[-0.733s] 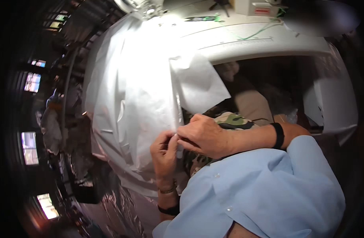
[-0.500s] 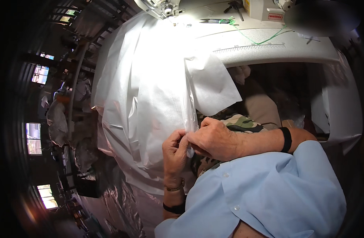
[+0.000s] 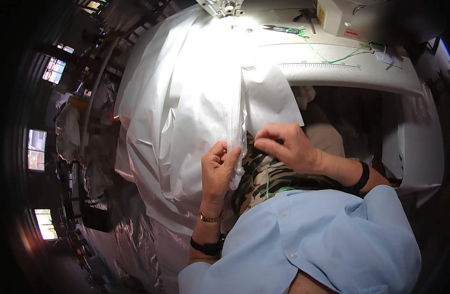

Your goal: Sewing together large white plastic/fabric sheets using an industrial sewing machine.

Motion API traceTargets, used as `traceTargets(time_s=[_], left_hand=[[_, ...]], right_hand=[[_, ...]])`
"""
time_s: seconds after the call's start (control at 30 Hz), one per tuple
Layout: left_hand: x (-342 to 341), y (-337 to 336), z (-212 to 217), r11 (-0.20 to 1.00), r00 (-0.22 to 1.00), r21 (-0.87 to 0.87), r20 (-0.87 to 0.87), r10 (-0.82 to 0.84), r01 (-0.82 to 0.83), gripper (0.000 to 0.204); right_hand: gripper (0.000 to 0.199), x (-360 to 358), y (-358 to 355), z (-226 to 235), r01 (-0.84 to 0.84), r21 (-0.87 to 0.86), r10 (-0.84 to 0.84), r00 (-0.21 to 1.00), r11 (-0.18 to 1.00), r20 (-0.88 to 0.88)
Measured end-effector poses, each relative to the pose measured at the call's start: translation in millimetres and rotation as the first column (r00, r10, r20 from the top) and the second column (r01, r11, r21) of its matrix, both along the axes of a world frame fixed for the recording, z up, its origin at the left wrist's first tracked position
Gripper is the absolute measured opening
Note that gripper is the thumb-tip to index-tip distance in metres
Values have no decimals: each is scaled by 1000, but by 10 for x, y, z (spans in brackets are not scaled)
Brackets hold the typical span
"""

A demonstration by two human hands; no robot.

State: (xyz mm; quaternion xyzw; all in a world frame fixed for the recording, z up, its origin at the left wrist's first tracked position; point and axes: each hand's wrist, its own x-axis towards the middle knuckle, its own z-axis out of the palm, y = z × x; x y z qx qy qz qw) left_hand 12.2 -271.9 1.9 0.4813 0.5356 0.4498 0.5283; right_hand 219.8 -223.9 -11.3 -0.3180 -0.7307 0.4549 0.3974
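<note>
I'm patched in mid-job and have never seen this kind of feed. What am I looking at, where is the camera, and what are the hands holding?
The view comes from a fisheye camera on the person's head, looking down, so edges bend. No robot: two bare hands. The left hand pinches a folded edge of white fabric that drapes off a pale sewing table. The right hand grips the same fold just beside it. Scissors and green thread lie on the table near the sewing machine. Camouflage cloth shows beneath the hands.

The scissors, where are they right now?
In the head view the scissors lie at the top middle, on the pale sewing table, right of the brightly lit white fabric and beside a green thread, far from both hands.
</note>
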Motion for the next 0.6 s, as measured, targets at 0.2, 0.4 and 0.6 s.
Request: traceTargets(time_s=[0.2,0.4,0.6], left_hand=[[7,-28,-4,994,995,63,47,84,-87,22],[-52,-16,-43,991,992,85,87,96,-103,19],[-47,-25,-84,995,987,45,137,88,-94,16]], right_hand=[[28,-322,-47,-298,-391,-591,176,905,706,-388],[26,-428,33,-573,-425,-541,186,878,726,-440],[25,-429,42,-680,-414,-578,235,902,703,-361]])
